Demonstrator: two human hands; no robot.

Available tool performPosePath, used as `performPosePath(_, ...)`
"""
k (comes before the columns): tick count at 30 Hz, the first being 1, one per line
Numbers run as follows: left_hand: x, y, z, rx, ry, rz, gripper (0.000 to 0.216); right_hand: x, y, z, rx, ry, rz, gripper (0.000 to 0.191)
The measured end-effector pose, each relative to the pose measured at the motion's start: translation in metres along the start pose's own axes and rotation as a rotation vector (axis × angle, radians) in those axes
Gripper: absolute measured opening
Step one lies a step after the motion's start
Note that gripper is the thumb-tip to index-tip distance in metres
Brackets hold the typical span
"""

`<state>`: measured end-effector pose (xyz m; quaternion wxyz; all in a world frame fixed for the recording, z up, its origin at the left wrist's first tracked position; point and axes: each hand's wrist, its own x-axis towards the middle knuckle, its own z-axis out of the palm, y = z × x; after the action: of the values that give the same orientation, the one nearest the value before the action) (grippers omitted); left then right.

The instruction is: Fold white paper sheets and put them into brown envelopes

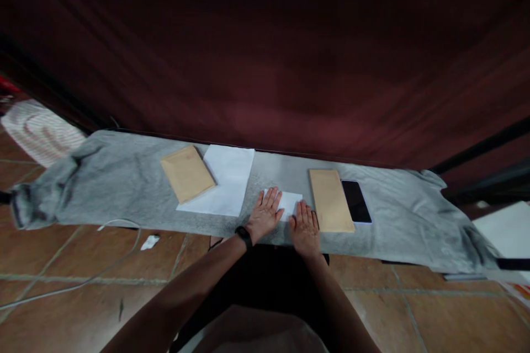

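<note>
Where folded paper (292, 199) lies, envelope (330, 200), phone (356, 201) beside.

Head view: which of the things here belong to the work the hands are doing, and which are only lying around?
In use: folded white paper, pressed flat under the left hand and right hand; grey cloth beneath it; probably the narrow brown envelope beside it.
Lying about: black phone; wide brown envelope on a white sheet; cable and paper scrap on the floor.

Dark red curtain (290, 66) behind; terracotta tile floor (83, 298); dim light.
</note>
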<state>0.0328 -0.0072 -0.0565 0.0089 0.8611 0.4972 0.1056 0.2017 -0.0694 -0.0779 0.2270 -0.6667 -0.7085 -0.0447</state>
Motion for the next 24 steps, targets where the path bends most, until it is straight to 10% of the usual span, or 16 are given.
performPosePath(24, -0.004, -0.001, -0.003, -0.031, -0.005, 0.007, 0.058, 0.076, 0.007, -0.012, 0.125, -0.195, -0.014, 0.040)
